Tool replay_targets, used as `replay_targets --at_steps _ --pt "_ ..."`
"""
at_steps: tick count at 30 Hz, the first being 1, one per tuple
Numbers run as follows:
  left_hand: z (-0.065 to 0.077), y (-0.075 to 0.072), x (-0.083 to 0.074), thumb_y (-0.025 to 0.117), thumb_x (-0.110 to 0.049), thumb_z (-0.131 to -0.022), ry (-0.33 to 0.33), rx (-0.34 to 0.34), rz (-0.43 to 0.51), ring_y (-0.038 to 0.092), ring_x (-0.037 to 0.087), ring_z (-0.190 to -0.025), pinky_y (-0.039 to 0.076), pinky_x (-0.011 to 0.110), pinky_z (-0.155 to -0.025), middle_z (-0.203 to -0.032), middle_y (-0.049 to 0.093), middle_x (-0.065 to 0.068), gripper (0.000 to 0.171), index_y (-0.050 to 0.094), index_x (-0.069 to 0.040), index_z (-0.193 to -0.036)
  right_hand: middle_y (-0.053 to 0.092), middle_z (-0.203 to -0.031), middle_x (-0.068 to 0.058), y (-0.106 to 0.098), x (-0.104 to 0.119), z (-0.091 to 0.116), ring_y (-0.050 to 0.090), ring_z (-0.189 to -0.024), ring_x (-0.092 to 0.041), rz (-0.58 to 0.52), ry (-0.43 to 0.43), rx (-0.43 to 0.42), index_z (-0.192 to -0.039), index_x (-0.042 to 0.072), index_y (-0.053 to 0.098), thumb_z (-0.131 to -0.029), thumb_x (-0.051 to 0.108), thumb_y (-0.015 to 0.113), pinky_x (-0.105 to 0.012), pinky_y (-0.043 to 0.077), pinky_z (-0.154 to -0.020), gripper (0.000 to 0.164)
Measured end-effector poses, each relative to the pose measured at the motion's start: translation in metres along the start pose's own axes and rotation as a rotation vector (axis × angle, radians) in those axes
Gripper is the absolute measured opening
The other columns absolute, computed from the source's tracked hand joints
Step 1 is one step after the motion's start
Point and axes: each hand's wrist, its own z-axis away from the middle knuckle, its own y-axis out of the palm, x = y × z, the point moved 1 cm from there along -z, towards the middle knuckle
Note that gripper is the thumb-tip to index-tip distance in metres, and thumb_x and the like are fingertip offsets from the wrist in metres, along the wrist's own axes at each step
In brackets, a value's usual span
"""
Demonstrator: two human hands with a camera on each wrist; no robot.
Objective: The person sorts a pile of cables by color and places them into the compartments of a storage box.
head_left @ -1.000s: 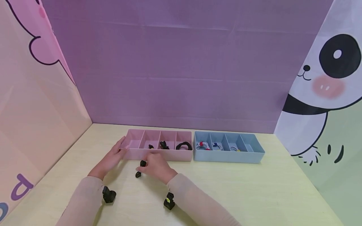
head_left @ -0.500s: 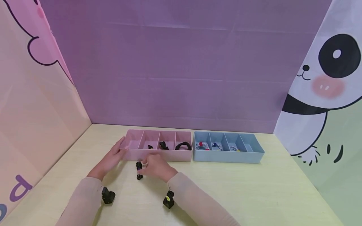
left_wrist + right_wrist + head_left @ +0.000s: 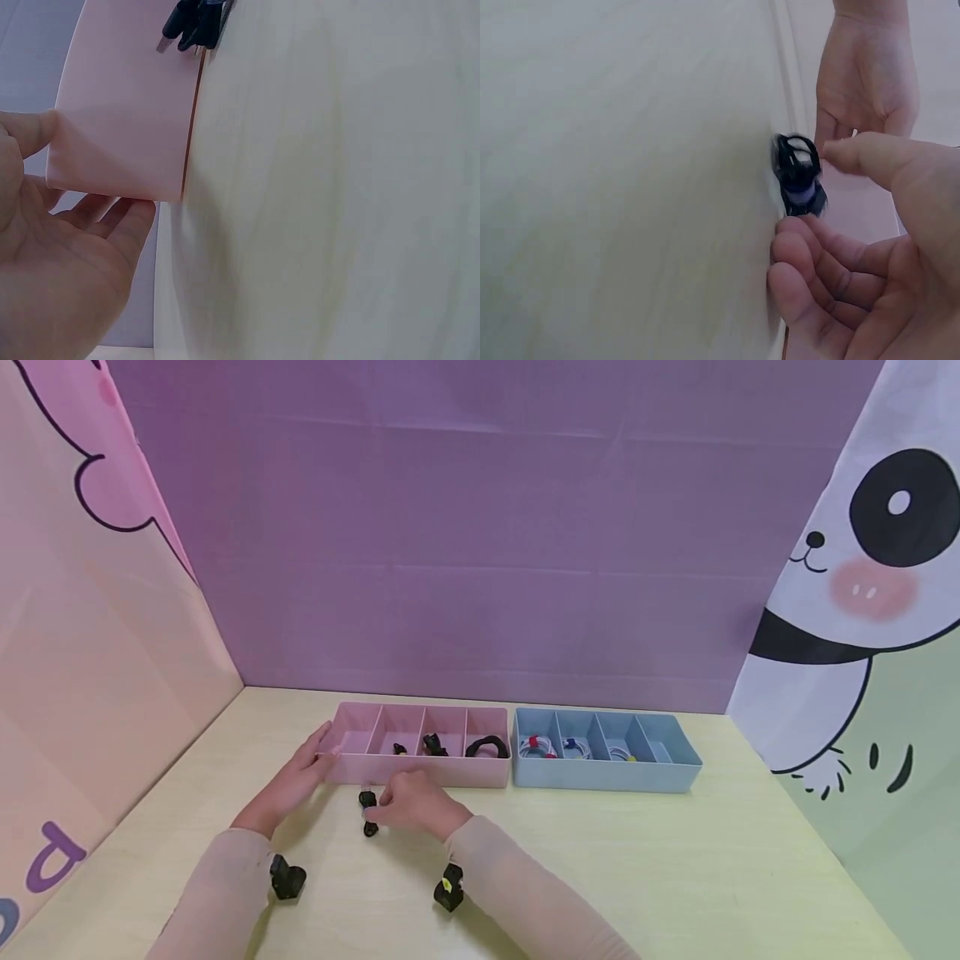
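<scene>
My right hand (image 3: 422, 803) pinches a bundled black cable (image 3: 367, 800) just in front of the pink divided box (image 3: 420, 770). In the right wrist view, the cable (image 3: 802, 196) lies between thumb and fingertips, with a purple tie round its middle and a loop at one end. Dark plugs with a metal tip show at the top of the left wrist view. At the box's left end, my left hand (image 3: 295, 783) holds the corner, thumb and fingers on different sides of it in the left wrist view. Black cables lie in three compartments of this box.
A blue divided box (image 3: 607, 778) stands right beside the pink one, with white coiled cables (image 3: 538, 747) in three compartments. Both sit toward the back of the pale wooden table (image 3: 600, 860), before a purple backdrop (image 3: 480, 543). Printed panels flank the table.
The black cable has turned in my right hand from slanted to nearly upright, its metal tip now showing toward the box. My left hand stays at the pink box.
</scene>
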Motion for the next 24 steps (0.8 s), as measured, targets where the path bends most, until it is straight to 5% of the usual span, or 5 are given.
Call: replay_targets --at_steps 5,13,24 --pt "-0.001 0.0 0.001 0.036 -0.047 -0.108 -0.009 0.001 0.004 0.001 0.056 -0.145 0.008 0.076 -0.109 -0.163 -0.007 0.029 0.077 -0.007 -0.012 -0.161 0.032 -0.046 0.009 0.002 0.003 0.003 0.033 -0.046 -0.007 -0.011 0.003 0.014 -0.053 0.014 0.06 -0.087 0.045 0.077 -0.023 0.028 -0.047 0.049" --pt "-0.001 0.0 0.001 0.037 -0.05 -0.107 0.003 -0.005 0.01 -0.001 0.054 -0.146 0.006 0.074 -0.111 -0.163 -0.007 0.029 0.08 -0.006 -0.01 -0.161 0.059 -0.064 0.014 -0.003 -0.002 0.001 0.048 -0.063 -0.004 0.082 -0.048 0.043 -0.068 0.02 0.078 -0.085 0.034 0.078 -0.017 0.04 -0.057 0.022" --pt "-0.001 0.0 0.0 0.036 -0.05 -0.107 0.002 -0.002 0.001 -0.001 0.055 -0.146 0.006 0.074 -0.111 -0.163 -0.007 0.029 0.079 -0.007 -0.01 -0.161 0.065 -0.069 0.014 -0.009 -0.008 0.001 0.051 -0.065 -0.003 0.053 -0.088 0.022 -0.077 0.016 0.081 -0.086 0.025 0.079 -0.016 0.043 -0.059 0.013"
